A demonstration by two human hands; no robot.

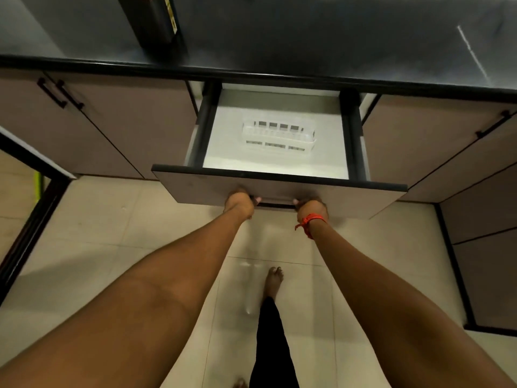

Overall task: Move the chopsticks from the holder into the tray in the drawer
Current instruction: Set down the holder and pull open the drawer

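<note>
A drawer (279, 189) under the dark countertop (307, 51) stands pulled out. A white slotted tray (278, 137) lies inside on the drawer's pale floor and looks empty. My left hand (240, 203) and my right hand (312, 207) both grip the handle (277, 203) on the drawer front, fingers curled around it. A red thread is tied around my right wrist. A tall black holder (149, 19) stands on the counter at the upper left, with pale chopstick ends just visible at its top edge.
Closed cabinet doors with black handles (60, 92) flank the drawer on both sides. More cabinets (481, 247) run along the right. The tiled floor (112, 219) lies below, with my bare foot (274, 281) on it. A dark door frame stands at the left.
</note>
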